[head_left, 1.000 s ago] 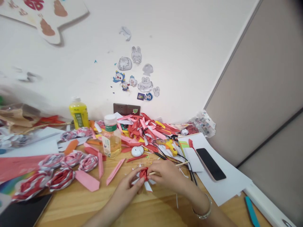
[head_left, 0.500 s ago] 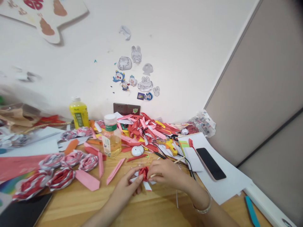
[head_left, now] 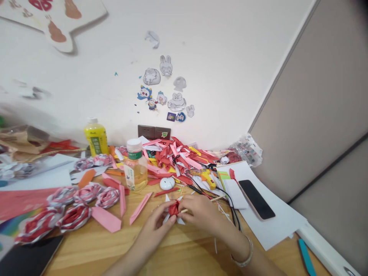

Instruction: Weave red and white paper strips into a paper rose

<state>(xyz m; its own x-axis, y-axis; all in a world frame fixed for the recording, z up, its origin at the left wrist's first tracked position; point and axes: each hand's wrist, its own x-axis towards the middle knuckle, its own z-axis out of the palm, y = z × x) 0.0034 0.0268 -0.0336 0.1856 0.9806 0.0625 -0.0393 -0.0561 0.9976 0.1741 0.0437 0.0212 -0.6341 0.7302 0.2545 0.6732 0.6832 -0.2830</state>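
A small folded paper flower [head_left: 173, 209], red in the middle with white strips sticking out around it, is held above the wooden table. My left hand [head_left: 161, 218] pinches it from the left, thumb in front and fingers behind. My right hand [head_left: 195, 211] is closed around a thin wooden stick [head_left: 217, 198], whose near tip touches or nearly touches the red centre. The stick's middle is hidden behind the fingers. A folded pink paper strip [head_left: 140, 208] lies to the left of my left hand.
Behind the hands are a bottle of pale drink [head_left: 135, 165], a white earbud case [head_left: 167, 183], a yellow glue gun [head_left: 208, 178] and a heap of folded paper strips [head_left: 172, 153]. Twisted paper rosettes [head_left: 74, 217] lie left. A phone [head_left: 257, 199] rests on white paper at right.
The paper flower has turned in my left hand, so its white strips point differently. My right hand has shifted slightly down and left, and the stick lies at a changed angle.
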